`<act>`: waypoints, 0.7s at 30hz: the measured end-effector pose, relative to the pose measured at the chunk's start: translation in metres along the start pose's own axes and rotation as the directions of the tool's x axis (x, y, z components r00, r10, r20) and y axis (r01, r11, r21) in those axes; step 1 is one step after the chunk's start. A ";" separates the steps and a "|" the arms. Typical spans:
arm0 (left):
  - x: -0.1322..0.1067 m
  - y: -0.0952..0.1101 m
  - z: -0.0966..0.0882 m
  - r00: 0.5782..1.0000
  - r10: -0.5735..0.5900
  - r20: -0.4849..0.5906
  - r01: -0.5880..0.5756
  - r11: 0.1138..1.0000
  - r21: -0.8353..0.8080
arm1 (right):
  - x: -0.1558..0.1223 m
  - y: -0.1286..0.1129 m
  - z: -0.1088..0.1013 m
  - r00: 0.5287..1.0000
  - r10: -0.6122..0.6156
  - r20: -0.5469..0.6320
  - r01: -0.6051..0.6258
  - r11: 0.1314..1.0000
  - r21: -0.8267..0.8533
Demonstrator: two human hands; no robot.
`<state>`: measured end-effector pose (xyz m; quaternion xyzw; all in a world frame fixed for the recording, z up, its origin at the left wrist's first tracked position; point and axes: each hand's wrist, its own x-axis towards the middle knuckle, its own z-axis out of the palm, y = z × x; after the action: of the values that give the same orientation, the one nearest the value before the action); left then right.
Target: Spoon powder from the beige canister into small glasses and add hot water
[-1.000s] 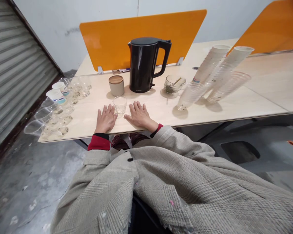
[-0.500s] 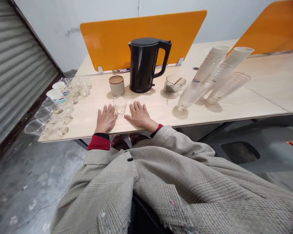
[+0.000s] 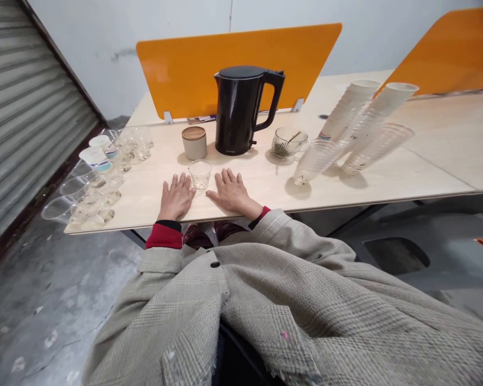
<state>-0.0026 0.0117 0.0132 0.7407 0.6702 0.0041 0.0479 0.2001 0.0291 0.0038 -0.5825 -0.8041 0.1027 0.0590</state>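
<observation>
My left hand (image 3: pixel 176 197) lies flat on the table near its front edge, fingers stretched out and holding nothing. Palm down as well, my right hand (image 3: pixel 234 193) rests a little to the right with its fingers apart. Between and just beyond them stands a small clear plastic cup (image 3: pixel 200 175) with a few dark specks in its bottom. Behind the cup is a grey canister (image 3: pixel 195 146) with a wooden lid. A black electric kettle (image 3: pixel 237 112) stands at the back, handle to the right. Right of it, a ribbed glass cup (image 3: pixel 286 142) contains dark tea leaves and a small stick-like tool.
Several used cups (image 3: pixel 74 188), clear and paper, crowd the table's left end. Tall leaning stacks of clear cups (image 3: pixel 376 147) and paper cups (image 3: pixel 348 107) stand on the right. Orange divider panels (image 3: pixel 177 75) line the back. A grey stool (image 3: pixel 459 241) is below the table at right.
The whole view has shifted slightly, so things appear a little lower and further right. Both hands stay flat in place on the table, and no object has moved.
</observation>
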 end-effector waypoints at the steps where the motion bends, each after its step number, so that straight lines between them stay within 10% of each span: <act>1: 0.000 0.000 -0.001 1.000 -0.002 0.004 0.002 1.000 0.006 | 0.000 0.000 0.000 1.000 -0.001 0.000 0.001 1.000 0.001; 21: -0.001 -0.011 0.009 0.975 0.033 -0.221 -0.085 0.969 -0.234 | 0.000 0.000 0.000 1.000 -0.005 -0.011 0.005 1.000 -0.006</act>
<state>-0.0131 0.0109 0.0030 0.7442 0.6434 0.1674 0.0646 0.2000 0.0292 0.0039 -0.5813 -0.8055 0.0970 0.0621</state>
